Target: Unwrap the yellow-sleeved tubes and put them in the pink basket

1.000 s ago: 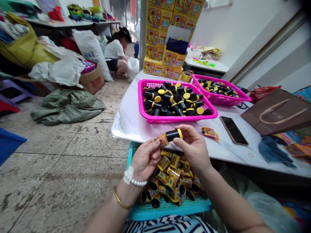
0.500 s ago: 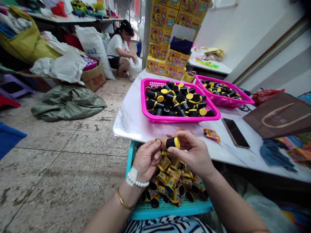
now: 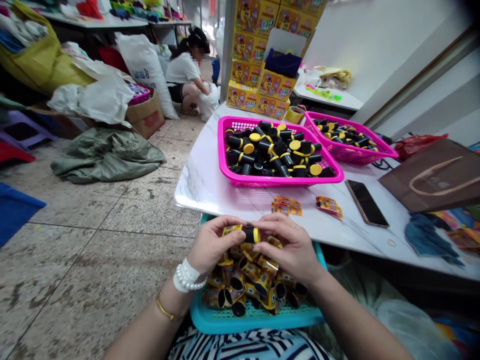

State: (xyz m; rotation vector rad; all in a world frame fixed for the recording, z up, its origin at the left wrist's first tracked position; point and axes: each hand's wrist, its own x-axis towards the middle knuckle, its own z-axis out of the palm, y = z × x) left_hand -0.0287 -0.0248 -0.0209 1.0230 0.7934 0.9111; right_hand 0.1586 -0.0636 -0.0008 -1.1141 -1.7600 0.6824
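Between both hands lies a small black tube (image 3: 248,234) with a yellow cap and a colourful yellow label on its left part. My left hand (image 3: 212,242) is closed around the labelled end. At the capped end, the thumb and fingers of my right hand (image 3: 294,247) grip the tube. Just below, a teal basket (image 3: 258,324) on my lap holds many labelled tubes (image 3: 262,280), several with dark open ends showing. On the table edge ahead lie two small piles of printed labels, a left pile (image 3: 287,205) and a right pile (image 3: 329,206).
A pink basket (image 3: 288,183) of black tubes with yellow caps stands on the marble-patterned table (image 3: 202,192); a second pink basket (image 3: 360,156) sits behind it. Rightward are a phone (image 3: 366,202) and a brown paper bag (image 3: 431,180). Yellow boxes (image 3: 243,70) are stacked behind. A person (image 3: 183,72) crouches beyond.
Both hands have moved slightly left with the tube. My left fingers now wrap over its labelled part, and the left label pile has come into fuller view.
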